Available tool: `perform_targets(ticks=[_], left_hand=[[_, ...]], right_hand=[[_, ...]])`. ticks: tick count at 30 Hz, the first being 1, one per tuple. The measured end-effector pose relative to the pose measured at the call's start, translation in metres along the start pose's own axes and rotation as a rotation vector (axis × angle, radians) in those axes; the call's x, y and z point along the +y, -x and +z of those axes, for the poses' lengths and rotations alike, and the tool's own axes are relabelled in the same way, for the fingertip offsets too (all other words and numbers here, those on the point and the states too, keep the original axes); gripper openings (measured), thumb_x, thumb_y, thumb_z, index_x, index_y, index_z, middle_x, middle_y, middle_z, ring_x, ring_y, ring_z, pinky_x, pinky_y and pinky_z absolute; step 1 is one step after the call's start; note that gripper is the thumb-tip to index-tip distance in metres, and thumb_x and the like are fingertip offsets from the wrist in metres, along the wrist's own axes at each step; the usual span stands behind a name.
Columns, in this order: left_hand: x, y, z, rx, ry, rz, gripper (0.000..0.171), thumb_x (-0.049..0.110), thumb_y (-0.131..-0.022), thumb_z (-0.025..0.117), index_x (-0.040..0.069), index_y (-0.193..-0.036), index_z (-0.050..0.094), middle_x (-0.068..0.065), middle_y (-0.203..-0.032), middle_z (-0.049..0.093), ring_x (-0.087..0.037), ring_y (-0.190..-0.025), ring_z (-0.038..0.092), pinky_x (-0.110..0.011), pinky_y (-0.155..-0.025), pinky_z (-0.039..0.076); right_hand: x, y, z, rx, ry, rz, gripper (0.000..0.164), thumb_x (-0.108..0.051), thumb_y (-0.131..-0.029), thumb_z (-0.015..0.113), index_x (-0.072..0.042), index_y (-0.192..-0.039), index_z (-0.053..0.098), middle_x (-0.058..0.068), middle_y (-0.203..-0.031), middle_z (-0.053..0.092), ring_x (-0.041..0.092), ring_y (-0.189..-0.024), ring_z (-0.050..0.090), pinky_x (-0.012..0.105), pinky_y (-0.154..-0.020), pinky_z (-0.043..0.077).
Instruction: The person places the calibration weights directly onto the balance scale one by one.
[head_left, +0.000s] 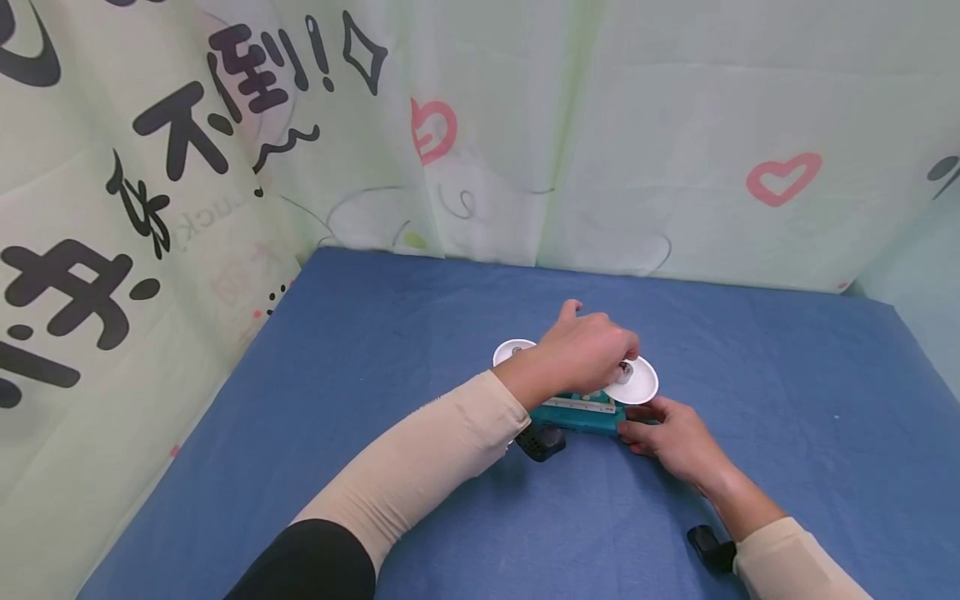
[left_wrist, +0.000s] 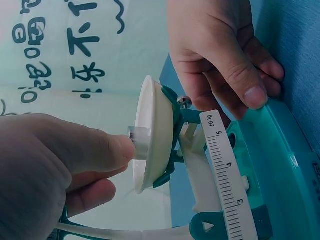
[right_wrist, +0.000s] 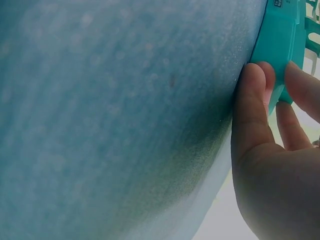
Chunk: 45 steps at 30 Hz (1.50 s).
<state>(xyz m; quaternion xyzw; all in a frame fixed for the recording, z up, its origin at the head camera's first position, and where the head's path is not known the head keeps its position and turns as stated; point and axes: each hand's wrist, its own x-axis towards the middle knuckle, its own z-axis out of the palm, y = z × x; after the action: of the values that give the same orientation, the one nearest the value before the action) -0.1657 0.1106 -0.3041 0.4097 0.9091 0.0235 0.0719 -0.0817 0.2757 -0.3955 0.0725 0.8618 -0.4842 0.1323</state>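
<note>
A teal balance scale (head_left: 581, 421) with a white graduated beam (left_wrist: 224, 172) stands on the blue cloth. My left hand (head_left: 588, 350) reaches across it and pinches a small silver weight (left_wrist: 140, 137) between thumb and finger, at the inner face of the right white pan (left_wrist: 159, 117). Whether the weight's full load rests on that pan I cannot tell. At the right end of the teal base (right_wrist: 275, 37), my right hand (head_left: 675, 437) grips it with thumb and fingers. The left pan (head_left: 504, 352) is partly hidden behind my left wrist; something small and metallic shows on it.
Blue cloth (head_left: 420, 333) covers the table around the scale. A pale printed curtain (head_left: 645, 125) hangs along the back and left edges. Black devices sit at my left wrist (head_left: 542, 442) and right wrist (head_left: 708, 550).
</note>
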Motion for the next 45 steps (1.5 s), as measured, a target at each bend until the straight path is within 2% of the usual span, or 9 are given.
perform_targets(ticks=[10,19,28,38,45], left_hand=[[0.004,-0.001,-0.001,0.009,-0.036,0.007,0.026,0.029,-0.101,0.059,0.037,-0.125,0.067,0.02,-0.103,0.065,-0.005,-0.105,0.054,-0.052,-0.114,0.016],[0.011,-0.003,-0.003,0.019,-0.117,0.034,0.023,0.031,-0.104,0.053,0.038,-0.12,0.068,0.02,-0.099,0.065,-0.007,-0.103,0.052,-0.055,-0.114,0.015],[0.011,-0.006,0.002,0.032,-0.136,0.018,0.02,0.036,-0.103,0.055,0.037,-0.12,0.066,0.02,-0.098,0.065,-0.007,-0.108,0.052,-0.054,-0.114,0.015],[0.004,0.001,0.002,0.064,-0.135,-0.017,0.031,0.046,-0.098,0.061,0.038,-0.128,0.063,0.02,-0.12,0.064,-0.007,-0.119,0.049,-0.053,-0.114,0.017],[-0.01,0.011,0.002,0.098,-0.075,-0.039,0.047,0.051,-0.096,0.062,0.034,-0.14,0.057,0.015,-0.136,0.058,-0.009,-0.128,0.046,-0.049,-0.115,0.02]], right_hand=[[0.001,0.001,0.0,0.001,0.002,-0.001,0.048,-0.01,-0.095,0.066,0.013,-0.135,0.049,0.032,-0.132,0.054,0.024,-0.094,0.067,0.034,-0.075,0.058],[0.001,0.001,-0.001,0.0,-0.005,-0.005,0.048,-0.01,-0.095,0.066,0.011,-0.135,0.049,0.032,-0.132,0.054,0.024,-0.095,0.067,0.033,-0.074,0.058],[-0.001,-0.003,0.001,-0.008,0.002,-0.011,0.049,-0.012,-0.096,0.066,0.011,-0.136,0.049,0.032,-0.133,0.053,0.026,-0.096,0.067,0.036,-0.075,0.058],[0.001,-0.004,0.001,-0.011,0.03,-0.008,0.053,-0.015,-0.096,0.067,0.01,-0.139,0.047,0.032,-0.135,0.052,0.029,-0.1,0.066,0.036,-0.076,0.057],[0.001,-0.004,0.0,-0.022,0.017,-0.008,0.057,-0.017,-0.095,0.069,0.01,-0.139,0.046,0.032,-0.135,0.052,0.027,-0.1,0.067,0.036,-0.076,0.057]])
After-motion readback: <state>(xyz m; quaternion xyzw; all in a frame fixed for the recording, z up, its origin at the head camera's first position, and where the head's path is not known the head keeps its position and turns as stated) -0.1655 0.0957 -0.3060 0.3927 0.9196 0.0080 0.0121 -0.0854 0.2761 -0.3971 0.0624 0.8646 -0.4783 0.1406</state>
